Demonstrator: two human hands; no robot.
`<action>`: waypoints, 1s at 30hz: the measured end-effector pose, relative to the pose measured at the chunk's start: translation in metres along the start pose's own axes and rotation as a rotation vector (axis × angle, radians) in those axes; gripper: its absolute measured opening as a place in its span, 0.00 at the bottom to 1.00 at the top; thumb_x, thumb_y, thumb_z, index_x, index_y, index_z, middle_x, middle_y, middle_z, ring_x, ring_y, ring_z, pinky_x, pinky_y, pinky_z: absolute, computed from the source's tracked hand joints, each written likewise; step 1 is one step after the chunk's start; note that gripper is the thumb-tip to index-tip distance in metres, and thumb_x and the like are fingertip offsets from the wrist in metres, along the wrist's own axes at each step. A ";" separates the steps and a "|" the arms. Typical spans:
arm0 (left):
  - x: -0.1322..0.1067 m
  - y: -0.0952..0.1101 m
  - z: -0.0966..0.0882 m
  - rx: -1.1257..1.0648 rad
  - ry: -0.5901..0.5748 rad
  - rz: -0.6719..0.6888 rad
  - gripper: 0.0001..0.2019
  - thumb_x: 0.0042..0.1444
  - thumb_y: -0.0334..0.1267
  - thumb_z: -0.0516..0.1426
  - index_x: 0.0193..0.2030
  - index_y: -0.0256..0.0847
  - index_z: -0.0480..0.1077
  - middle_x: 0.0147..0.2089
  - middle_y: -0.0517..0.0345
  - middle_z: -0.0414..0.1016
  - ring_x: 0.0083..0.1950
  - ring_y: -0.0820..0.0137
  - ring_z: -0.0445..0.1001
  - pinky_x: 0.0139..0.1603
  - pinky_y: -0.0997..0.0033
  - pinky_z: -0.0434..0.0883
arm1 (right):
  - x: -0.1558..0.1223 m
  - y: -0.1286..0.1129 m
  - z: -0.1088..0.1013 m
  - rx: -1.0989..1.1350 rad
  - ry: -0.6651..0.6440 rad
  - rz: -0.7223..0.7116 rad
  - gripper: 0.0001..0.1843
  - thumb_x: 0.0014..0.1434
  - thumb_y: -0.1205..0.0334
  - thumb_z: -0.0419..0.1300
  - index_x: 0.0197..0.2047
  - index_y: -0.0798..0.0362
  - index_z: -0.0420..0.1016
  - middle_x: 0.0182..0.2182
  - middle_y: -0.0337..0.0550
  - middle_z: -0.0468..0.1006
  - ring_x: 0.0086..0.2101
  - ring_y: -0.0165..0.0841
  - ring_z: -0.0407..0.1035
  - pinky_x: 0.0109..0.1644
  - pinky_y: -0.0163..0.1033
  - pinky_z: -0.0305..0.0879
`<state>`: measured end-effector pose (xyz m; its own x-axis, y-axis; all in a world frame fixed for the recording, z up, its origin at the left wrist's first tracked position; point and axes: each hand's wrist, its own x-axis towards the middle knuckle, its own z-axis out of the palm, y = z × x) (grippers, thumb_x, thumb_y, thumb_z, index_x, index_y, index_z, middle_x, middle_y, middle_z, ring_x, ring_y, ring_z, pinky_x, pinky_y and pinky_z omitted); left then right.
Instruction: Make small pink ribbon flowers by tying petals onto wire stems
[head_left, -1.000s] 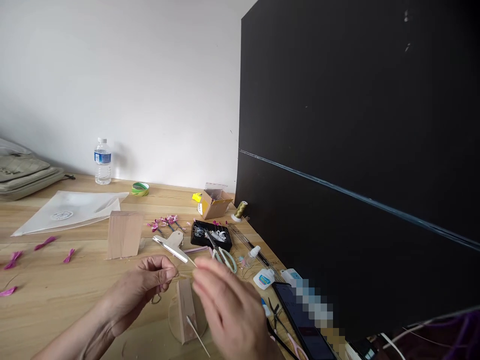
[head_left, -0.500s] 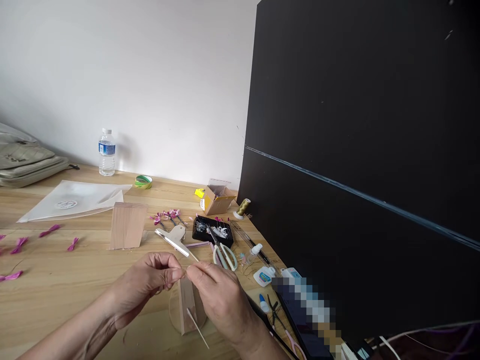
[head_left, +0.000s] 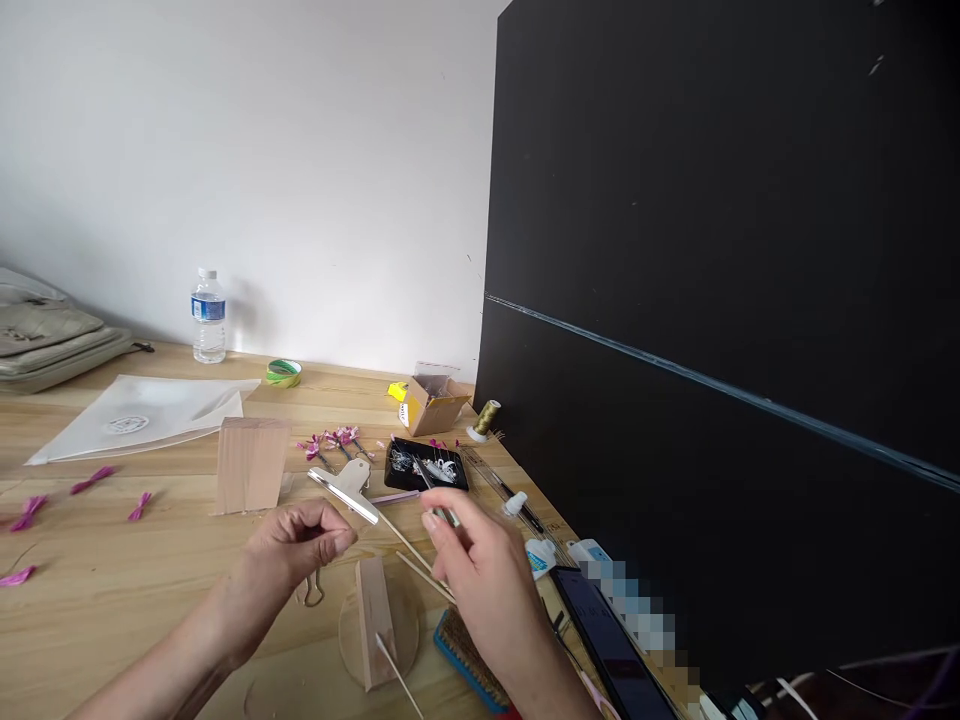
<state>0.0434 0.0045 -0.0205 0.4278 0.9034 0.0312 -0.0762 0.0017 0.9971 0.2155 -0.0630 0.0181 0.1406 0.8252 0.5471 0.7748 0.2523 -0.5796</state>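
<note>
My left hand (head_left: 300, 545) hovers over the wooden table (head_left: 135, 600) with thumb and fingers pinched together; what they hold is too thin to make out. A small wire loop (head_left: 313, 592) lies just below it. My right hand (head_left: 480, 575) reaches forward, its curled fingertips closed on the pale green handle of the scissors (head_left: 439, 516), whose blades point toward a black tray (head_left: 426, 465). Between my hands stands a wooden upright on a round base (head_left: 375, 620), with thin wooden skewers (head_left: 412, 555) beside it.
A metal clip (head_left: 345, 490), wooden block (head_left: 250, 465), pink flowers (head_left: 334, 440) and pink bows (head_left: 90, 480) lie ahead. A glue bottle (head_left: 540, 555), phone (head_left: 615, 640) and blue brush (head_left: 469, 660) sit right. A tall black board (head_left: 712, 300) walls off the right side. Water bottle (head_left: 208, 315) at the back.
My hands were pinched together over the wooden upright; they have parted. The right hand moved forward and right onto the scissors, and the left hand stayed in place, still pinched.
</note>
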 end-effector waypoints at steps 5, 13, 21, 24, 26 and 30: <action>-0.002 -0.002 -0.001 -0.324 -0.088 -0.244 0.13 0.40 0.41 0.66 0.18 0.38 0.68 0.19 0.65 0.62 0.24 0.76 0.55 0.26 0.76 0.53 | -0.014 -0.010 0.001 -0.179 0.128 -0.549 0.12 0.60 0.72 0.52 0.44 0.53 0.72 0.39 0.47 0.79 0.36 0.34 0.76 0.37 0.33 0.72; -0.006 0.003 0.006 -0.512 -0.176 -0.307 0.12 0.35 0.38 0.69 0.17 0.36 0.72 0.18 0.65 0.64 0.22 0.78 0.55 0.25 0.79 0.56 | -0.014 0.005 0.022 -0.330 -0.055 -0.671 0.17 0.63 0.73 0.43 0.42 0.59 0.73 0.41 0.54 0.79 0.24 0.33 0.74 0.26 0.35 0.70; -0.007 0.003 0.005 -0.049 -0.107 -0.011 0.12 0.43 0.42 0.63 0.17 0.40 0.69 0.18 0.64 0.62 0.23 0.73 0.57 0.26 0.73 0.55 | -0.015 -0.004 0.021 -0.125 -0.089 -0.279 0.15 0.58 0.73 0.47 0.24 0.54 0.68 0.19 0.38 0.71 0.21 0.29 0.68 0.24 0.31 0.61; -0.007 0.000 0.005 0.281 -0.014 0.340 0.10 0.47 0.38 0.59 0.17 0.42 0.71 0.20 0.61 0.64 0.24 0.71 0.62 0.26 0.72 0.57 | -0.009 -0.008 0.020 0.052 -0.154 0.061 0.12 0.55 0.73 0.50 0.22 0.53 0.65 0.15 0.32 0.66 0.17 0.25 0.64 0.20 0.28 0.57; -0.006 -0.002 0.004 0.377 0.031 0.443 0.10 0.48 0.37 0.57 0.19 0.43 0.73 0.21 0.60 0.65 0.24 0.70 0.64 0.26 0.71 0.57 | -0.005 -0.008 0.017 0.142 -0.209 0.216 0.12 0.54 0.73 0.50 0.21 0.53 0.64 0.14 0.31 0.65 0.15 0.24 0.64 0.18 0.27 0.56; -0.003 -0.003 0.002 0.221 0.031 0.226 0.11 0.44 0.41 0.60 0.16 0.42 0.70 0.20 0.61 0.65 0.24 0.70 0.62 0.26 0.71 0.57 | -0.007 -0.008 0.005 0.099 -0.074 0.100 0.11 0.56 0.73 0.49 0.29 0.54 0.70 0.24 0.37 0.75 0.16 0.24 0.68 0.17 0.27 0.60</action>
<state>0.0444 0.0010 -0.0232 0.3945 0.8828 0.2550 0.0329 -0.2909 0.9562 0.2050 -0.0681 0.0158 0.1660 0.8826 0.4399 0.6943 0.2121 -0.6877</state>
